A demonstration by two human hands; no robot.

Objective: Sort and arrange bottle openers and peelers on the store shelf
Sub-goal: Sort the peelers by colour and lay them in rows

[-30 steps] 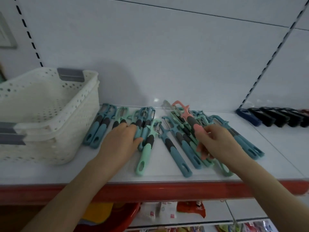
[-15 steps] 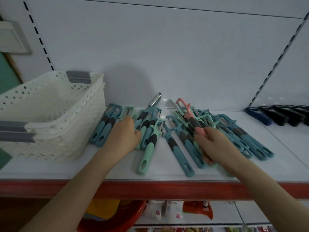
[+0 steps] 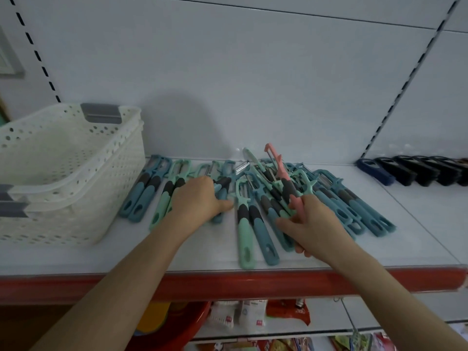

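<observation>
Several teal and mint peelers with grey grips lie across the white shelf (image 3: 417,224). Two teal ones (image 3: 144,191) lie side by side at the left, and a tangled pile (image 3: 336,196) fills the middle and right. My left hand (image 3: 197,198) rests palm down on peelers left of centre, its fingers curled over a dark-gripped teal one. My right hand (image 3: 311,224) grips the pink peeler (image 3: 281,171) by its handle, blade end raised above the pile. A mint peeler (image 3: 244,224) and a teal one (image 3: 262,234) lie between my hands.
A white perforated basket (image 3: 71,173) with grey handles stands at the shelf's left. Dark bottle openers (image 3: 415,171) are lined up at the far right. A red strip (image 3: 228,285) edges the shelf front, with packaged goods on the shelf below.
My right hand has lifted the pink peeler so its head now stands above the pile. My left hand stays on the peelers left of centre, and a raised blade there has dropped down.
</observation>
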